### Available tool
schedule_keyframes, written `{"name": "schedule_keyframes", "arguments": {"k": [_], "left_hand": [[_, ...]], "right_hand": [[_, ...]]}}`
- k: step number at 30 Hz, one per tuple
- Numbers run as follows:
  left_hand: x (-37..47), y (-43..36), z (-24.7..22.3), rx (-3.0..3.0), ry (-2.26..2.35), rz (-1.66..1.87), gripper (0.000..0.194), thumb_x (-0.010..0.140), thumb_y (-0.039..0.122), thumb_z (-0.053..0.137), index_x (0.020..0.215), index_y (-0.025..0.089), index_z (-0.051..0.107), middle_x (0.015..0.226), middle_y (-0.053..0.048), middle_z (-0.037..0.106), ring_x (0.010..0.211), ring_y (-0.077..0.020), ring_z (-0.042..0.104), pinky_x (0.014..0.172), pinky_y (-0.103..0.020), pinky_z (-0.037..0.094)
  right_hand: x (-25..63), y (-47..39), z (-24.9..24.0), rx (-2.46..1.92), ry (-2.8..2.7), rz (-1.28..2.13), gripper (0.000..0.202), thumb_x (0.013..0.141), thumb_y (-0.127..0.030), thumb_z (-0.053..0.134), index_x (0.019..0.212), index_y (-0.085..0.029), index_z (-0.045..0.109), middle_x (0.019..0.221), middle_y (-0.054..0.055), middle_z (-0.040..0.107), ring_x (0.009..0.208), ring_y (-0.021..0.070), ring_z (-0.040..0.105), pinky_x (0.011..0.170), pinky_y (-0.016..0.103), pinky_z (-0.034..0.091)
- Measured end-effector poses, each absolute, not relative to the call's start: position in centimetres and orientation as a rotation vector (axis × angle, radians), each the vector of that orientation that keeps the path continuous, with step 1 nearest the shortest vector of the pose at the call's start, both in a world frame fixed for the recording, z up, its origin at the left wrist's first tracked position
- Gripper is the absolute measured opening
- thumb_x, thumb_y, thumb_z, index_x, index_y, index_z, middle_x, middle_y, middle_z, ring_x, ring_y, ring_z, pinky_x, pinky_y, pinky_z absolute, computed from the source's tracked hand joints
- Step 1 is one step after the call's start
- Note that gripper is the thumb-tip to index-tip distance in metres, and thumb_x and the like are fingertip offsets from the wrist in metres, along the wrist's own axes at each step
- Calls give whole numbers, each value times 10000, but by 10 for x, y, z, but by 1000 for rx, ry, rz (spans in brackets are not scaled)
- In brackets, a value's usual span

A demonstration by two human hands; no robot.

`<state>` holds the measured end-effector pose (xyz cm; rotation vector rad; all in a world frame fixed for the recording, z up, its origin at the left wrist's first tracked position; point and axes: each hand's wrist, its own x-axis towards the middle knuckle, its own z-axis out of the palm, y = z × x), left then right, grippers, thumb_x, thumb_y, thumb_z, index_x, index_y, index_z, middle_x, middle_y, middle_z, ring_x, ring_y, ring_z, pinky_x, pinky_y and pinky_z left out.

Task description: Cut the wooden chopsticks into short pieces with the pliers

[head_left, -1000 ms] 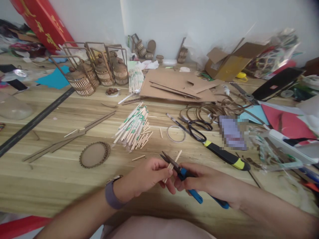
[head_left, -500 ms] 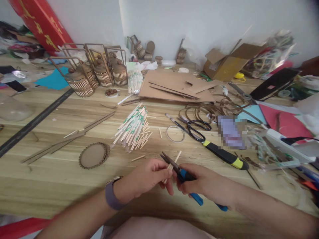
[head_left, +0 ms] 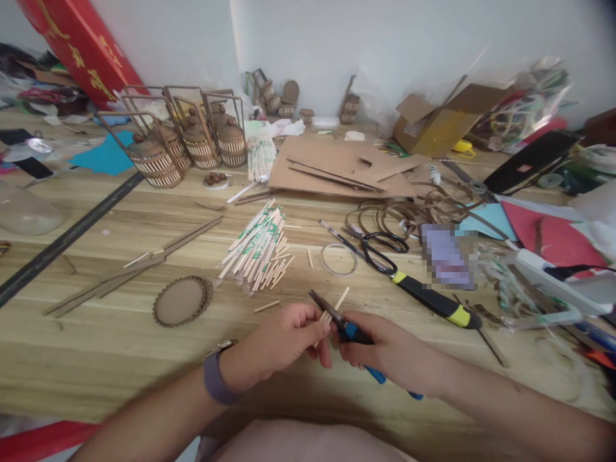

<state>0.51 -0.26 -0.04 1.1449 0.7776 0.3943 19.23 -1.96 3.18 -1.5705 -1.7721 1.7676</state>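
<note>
My left hand [head_left: 298, 333] is closed, pinching a few thin wooden sticks [head_left: 342, 298] between thumb and fingers. Wrapped round the blue handles of dark-jawed pliers [head_left: 353, 332] is my right hand [head_left: 385, 343]. The long jaws lie across the sticks just past my left thumb, pointing up and left; whether they grip the wood is too small to tell. Beyond my hands lies a pile of paper-wrapped chopsticks [head_left: 255, 247], with short cut pieces [head_left: 276, 273] at its right edge. One loose piece [head_left: 266, 307] lies near my left hand.
A round cardboard disc [head_left: 178, 301] with a ridged edge lies left. Black scissors [head_left: 380, 250], a ring [head_left: 339, 259] and a black-and-yellow handled tool [head_left: 433, 298] are to the right. Small handled baskets [head_left: 156, 163] stand at back left, beside cardboard sheets [head_left: 327, 160] and a carton [head_left: 433, 128].
The plier handles have come closer together, and the jaws have narrowed across the sticks. My right hand has shifted slightly left; my left hand stays nearly in place.
</note>
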Motion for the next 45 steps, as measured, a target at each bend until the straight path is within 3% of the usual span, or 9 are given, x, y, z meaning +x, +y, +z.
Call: {"name": "schedule_keyframes", "arguments": {"k": [5,21,27,33,38,40,42,45], "left_hand": [[5,-3,4,1112,789,398,444,825,602,512,842,162,575,584,4,615,607,-149,572,651,-275,405],[7,-4,5,1067,789,403,530,762,674,540,821,151,596,525,18,564,523,-132,518,592,-266,376],[7,-5,6,1110,800,404,528,772,669,527,821,146,586,517,27,542,522,-131,531,590,-260,378],[7,-4,6,1130,805,423,478,809,623,516,827,150,585,530,33,526,537,-130,529,601,-259,390],[3,0,9,1200,875,576,352,899,491,451,831,162,558,551,44,499,554,-118,501,611,-245,384],[0,3,11,1241,941,644,319,922,459,414,868,172,543,551,54,474,560,-119,498,600,-239,379],[-4,7,12,1312,1014,628,305,936,436,387,886,176,539,552,58,464,563,-122,501,592,-237,377],[-7,7,12,1516,1100,434,314,954,406,347,901,178,556,562,49,493,560,-131,509,582,-243,378]], "right_hand": [[195,-17,36,-1486,-1620,1919,116,680,-196,570,792,-204,542,756,-17,594,752,155,552,678,256,444],[193,-20,34,-1517,-1407,2043,183,620,-203,560,802,-201,536,691,-37,555,639,128,539,582,239,441],[192,-21,30,-1566,-1547,1933,158,586,-161,493,738,-205,496,604,-64,467,566,107,449,509,221,388],[190,-18,34,-1576,-1664,1877,106,649,-176,499,747,-208,477,612,-61,434,565,107,402,504,226,343],[194,-14,40,-1501,-1632,1851,110,730,-236,568,834,-205,551,787,-12,543,774,152,514,666,248,419],[199,-13,39,-1544,-1611,1844,145,756,-281,573,877,-200,569,822,3,564,783,163,532,654,256,431],[204,-12,36,-1636,-1657,1657,158,792,-336,555,873,-200,563,784,5,561,721,164,528,602,264,431],[211,-11,29,-1688,-1832,976,167,839,-379,536,855,-213,532,771,17,573,714,188,545,631,306,453]]}}
